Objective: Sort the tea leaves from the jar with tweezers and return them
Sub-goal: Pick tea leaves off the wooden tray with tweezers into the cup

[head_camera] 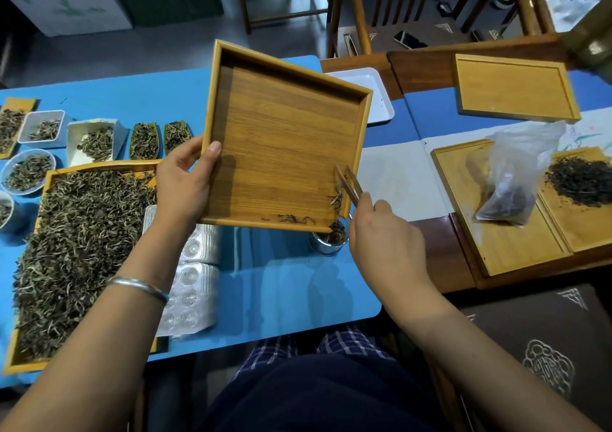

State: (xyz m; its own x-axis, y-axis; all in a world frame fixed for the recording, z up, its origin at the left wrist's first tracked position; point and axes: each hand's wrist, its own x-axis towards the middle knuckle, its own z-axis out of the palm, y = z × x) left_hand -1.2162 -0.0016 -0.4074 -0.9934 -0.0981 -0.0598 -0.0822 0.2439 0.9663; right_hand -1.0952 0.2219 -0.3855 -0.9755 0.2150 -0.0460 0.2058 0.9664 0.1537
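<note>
My left hand (pixel 185 180) grips the left edge of a square wooden tray (pixel 281 140), held tilted above the blue table with its near right corner lowest. A few tea leaves (pixel 332 200) lie along the tray's lower rim and in that corner. Right under the corner stands a small metal jar (pixel 328 243) with tea leaves in it. My right hand (pixel 384 243) holds wooden tweezers (pixel 347 183), whose tips rest in the tray near the leaves at the right rim.
A large wooden tray heaped with tea leaves (pixel 79 253) lies at the left, with small bowls and scoops of leaves (pixel 96 142) behind it. Clear plastic blister packs (pixel 195 286) sit under my left forearm. At the right are wooden trays, a plastic bag (pixel 513 180) and dark tea (pixel 583 180).
</note>
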